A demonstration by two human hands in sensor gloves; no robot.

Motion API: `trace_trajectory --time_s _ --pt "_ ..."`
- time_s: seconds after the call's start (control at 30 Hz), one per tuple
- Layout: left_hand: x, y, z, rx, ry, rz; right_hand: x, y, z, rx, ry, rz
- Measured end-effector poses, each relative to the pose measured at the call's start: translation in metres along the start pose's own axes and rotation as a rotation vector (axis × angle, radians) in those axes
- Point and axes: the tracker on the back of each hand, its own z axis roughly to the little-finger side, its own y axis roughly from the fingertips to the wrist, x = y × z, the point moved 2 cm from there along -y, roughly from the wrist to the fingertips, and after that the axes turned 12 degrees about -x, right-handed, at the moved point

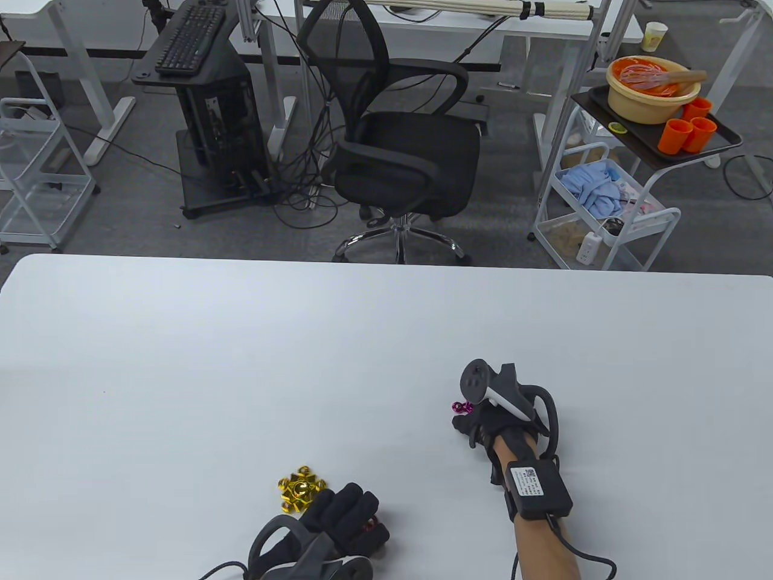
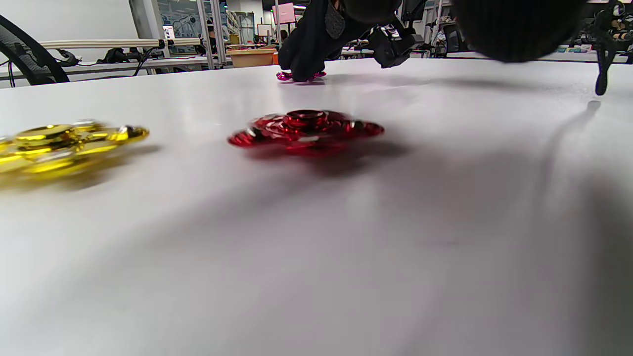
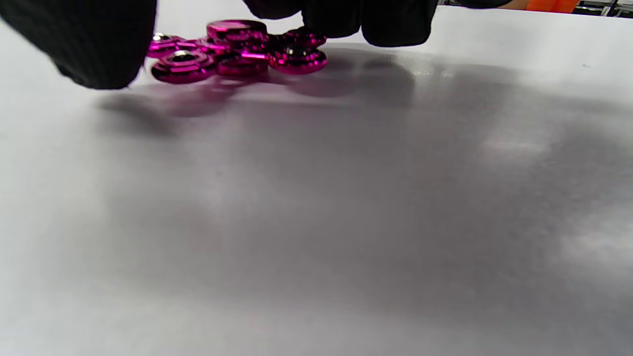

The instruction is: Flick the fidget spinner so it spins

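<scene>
Three fidget spinners lie on the white table (image 1: 181, 362). A gold spinner (image 1: 300, 488) lies just left of my left hand (image 1: 344, 513), whose fingers stretch flat over a red spinner (image 1: 368, 525). In the left wrist view the red spinner (image 2: 305, 129) looks blurred as if turning, and a fingertip (image 2: 514, 29) hangs above it without touching. My right hand (image 1: 468, 423) reaches down to a magenta spinner (image 1: 462, 408). In the right wrist view its fingertips (image 3: 390, 24) touch the far side of the magenta spinner (image 3: 237, 49), and the thumb (image 3: 94, 49) stands apart at the left.
Beyond the table's far edge stand a black office chair (image 1: 404, 151), a computer stand (image 1: 211, 121), and a cart (image 1: 658, 133) with a bowl and orange cups. The gold spinner also shows in the left wrist view (image 2: 59, 143).
</scene>
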Motion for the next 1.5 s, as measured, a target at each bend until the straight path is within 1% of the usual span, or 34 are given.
trace_trajectory --time_s 0.23,0.4,0.47,0.53,0.57,0.6,0.63,0.67,0.8,0.9,1.03,1.13,1.3,1.4,1.5 --pt "0.0 0.0 0.0 -0.002 -0.005 0.003 -0.003 -0.003 -0.003 0.001 -0.013 -0.034" --pt "-0.001 0.0 0.0 -0.007 -0.006 0.002 -0.003 -0.003 -0.005 0.019 -0.04 0.006" --pt "-0.001 0.0 0.001 -0.01 -0.005 -0.003 -0.002 -0.002 -0.004 0.032 -0.061 0.045" --pt "-0.002 -0.001 0.003 -0.017 -0.004 -0.008 -0.001 0.0 -0.003 0.043 -0.072 0.109" --pt "-0.002 -0.001 0.005 -0.026 -0.001 -0.013 0.0 0.003 -0.005 0.057 -0.05 0.157" --pt "-0.002 -0.002 0.007 -0.031 0.003 -0.015 0.0 0.005 -0.006 0.064 -0.033 0.178" --pt "-0.002 -0.003 0.011 -0.041 0.009 -0.015 0.001 0.009 -0.007 0.088 -0.005 0.212" --pt "-0.001 -0.003 0.014 -0.05 0.014 -0.013 0.002 0.013 -0.008 0.104 0.0 0.219" --pt "-0.003 -0.004 0.031 -0.112 0.044 -0.028 0.008 0.04 -0.01 0.201 -0.12 0.24" --pt "-0.004 -0.005 0.04 -0.142 0.068 -0.039 0.009 0.06 -0.014 0.272 -0.137 0.242" --pt "-0.002 -0.005 0.046 -0.162 0.065 -0.035 0.002 0.089 -0.024 0.37 -0.11 0.259" --pt "0.0 -0.005 0.049 -0.173 0.069 -0.029 -0.007 0.104 -0.031 0.421 -0.097 0.235" --pt "0.001 -0.007 0.049 -0.174 0.064 -0.02 -0.022 0.121 -0.041 0.477 -0.055 0.227" --pt "0.001 -0.007 0.047 -0.169 0.062 -0.015 -0.028 0.126 -0.046 0.497 -0.015 0.222" --pt "0.001 -0.007 0.046 -0.167 0.059 -0.011 -0.033 0.13 -0.049 0.518 -0.011 0.213"
